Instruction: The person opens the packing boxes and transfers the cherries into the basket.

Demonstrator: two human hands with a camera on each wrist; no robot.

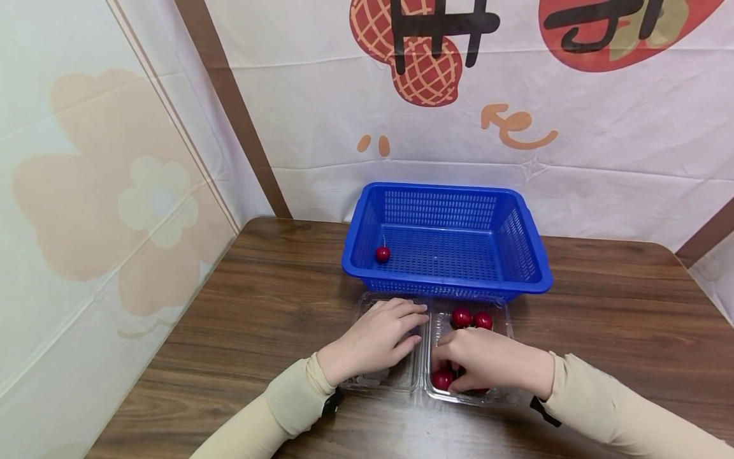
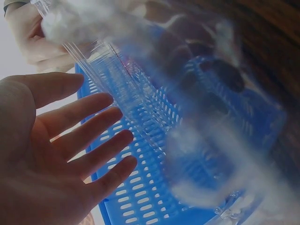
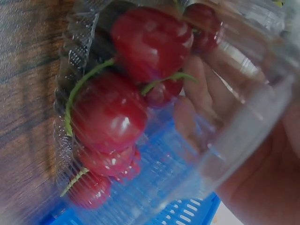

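A clear plastic clamshell box lies unfolded, its left half (image 1: 415,376) beside its right half (image 1: 504,319). My left hand (image 1: 381,335) rests over the left half, palm down, fingers extended. The left wrist view shows those fingers (image 2: 93,124) spread beside the clear plastic. My right hand (image 1: 476,357) reaches into the right half with bent fingers, among red cherries. One cherry (image 1: 443,380) shows between its thumb and index finger; I cannot tell whether they pinch it. Cherries (image 3: 110,112) with green stems press near the wall in the right wrist view.
Just behind the box stands a blue perforated basket (image 1: 447,280), with a single cherry (image 1: 382,254) at its left side. The brown wooden table (image 1: 275,287) extends to both sides. A white printed cloth (image 1: 309,115) hangs behind it.
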